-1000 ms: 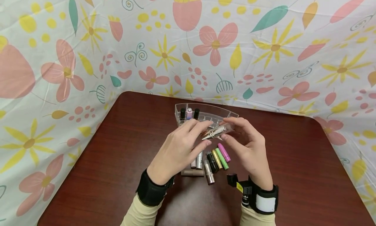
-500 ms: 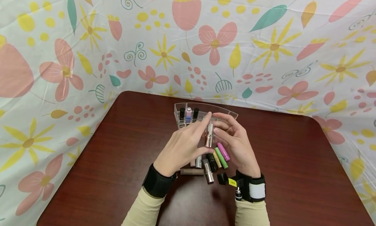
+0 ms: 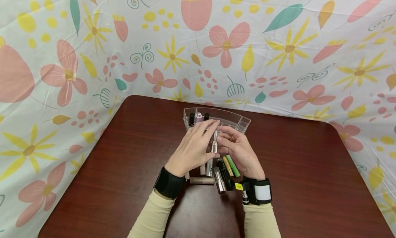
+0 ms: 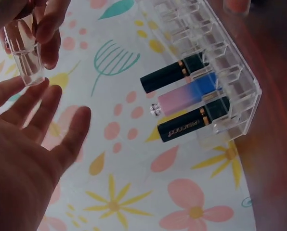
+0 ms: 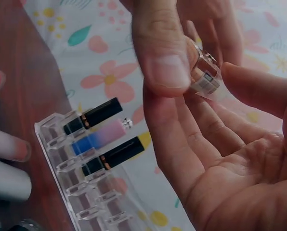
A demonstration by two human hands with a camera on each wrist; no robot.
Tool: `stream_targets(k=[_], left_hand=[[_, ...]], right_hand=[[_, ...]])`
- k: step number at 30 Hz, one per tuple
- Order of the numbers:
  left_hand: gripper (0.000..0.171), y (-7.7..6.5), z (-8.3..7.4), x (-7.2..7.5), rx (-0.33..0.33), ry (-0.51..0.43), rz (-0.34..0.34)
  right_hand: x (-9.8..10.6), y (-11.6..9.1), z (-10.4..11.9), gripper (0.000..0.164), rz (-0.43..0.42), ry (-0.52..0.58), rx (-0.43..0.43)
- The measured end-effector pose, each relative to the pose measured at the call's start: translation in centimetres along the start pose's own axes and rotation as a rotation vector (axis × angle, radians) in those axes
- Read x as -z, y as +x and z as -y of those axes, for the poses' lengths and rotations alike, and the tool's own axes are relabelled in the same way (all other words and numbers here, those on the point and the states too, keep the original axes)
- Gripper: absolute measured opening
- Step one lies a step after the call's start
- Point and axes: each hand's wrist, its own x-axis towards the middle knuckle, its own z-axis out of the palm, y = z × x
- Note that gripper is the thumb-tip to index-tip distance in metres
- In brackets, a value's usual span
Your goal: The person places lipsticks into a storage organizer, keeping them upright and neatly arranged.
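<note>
Between my two hands is a lipstick tube (image 3: 215, 146) with a shiny rose-gold end and a clear cap. My left hand (image 3: 193, 147) pinches it by its ends, thumb low and index finger high; its other fingers extend loosely in the left wrist view. My right hand (image 3: 239, 150) pinches the same tube from the right with thumb and fingers. The label on the clear end (image 5: 207, 83) faces the right wrist camera. Behind the hands stands a clear organizer (image 3: 218, 111), holding two black lipsticks (image 4: 167, 77) and a pink-and-blue one (image 4: 184, 98) between them.
Several cosmetic tubes lie on the dark table before the organizer, among them a green tube (image 3: 233, 166), a gold tube (image 3: 227, 166) and a silver lipstick (image 3: 219, 180). A brown tube (image 3: 201, 180) lies crosswise. A floral cloth (image 3: 123, 59) hangs behind the table.
The lipstick tube has turned from lying tilted to nearly upright and shifted left. My right hand has moved left and now covers most of the magenta tube.
</note>
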Motion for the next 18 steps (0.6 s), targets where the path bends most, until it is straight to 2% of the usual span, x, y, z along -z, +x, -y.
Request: stream_targets(k=[4, 11, 18], left_hand=[[0.102, 0.0, 0.1, -0.4, -0.025, -0.025, 0.014], [0.103, -0.1, 0.3, -0.8, -0.012, -0.039, 0.025], [0.098, -0.1, 0.6, -1.2, -0.027, -0.056, 0.037]], right_hand=[[0.1, 0.3, -0.4, 0.048, 0.015, -0.001, -0.019], [0.3, 0.6, -0.8, 0.051, 0.043, 0.003, -0.063], [0.3, 0.8, -1.0, 0.048, 0.046, -0.028, -0.087]])
